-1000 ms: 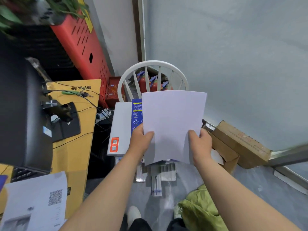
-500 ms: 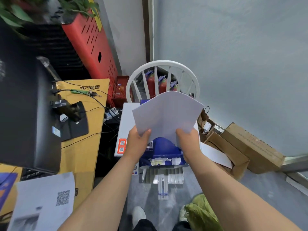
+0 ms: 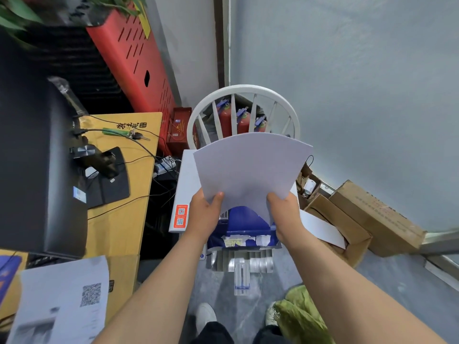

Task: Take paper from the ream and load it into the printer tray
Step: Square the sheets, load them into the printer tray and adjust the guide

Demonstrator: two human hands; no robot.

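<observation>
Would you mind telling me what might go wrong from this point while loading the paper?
1. The paper stack is pinched only at its near corners by the left hand and right hand and bows; sheets may slip or crease.
2. The torn blue ream wrapper below could snag it.

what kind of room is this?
Probably a cramped office or back-room corner: a printer on a white chair, a monitor on a desk, cardboard boxes and fire extinguishers by the wall.
</observation>
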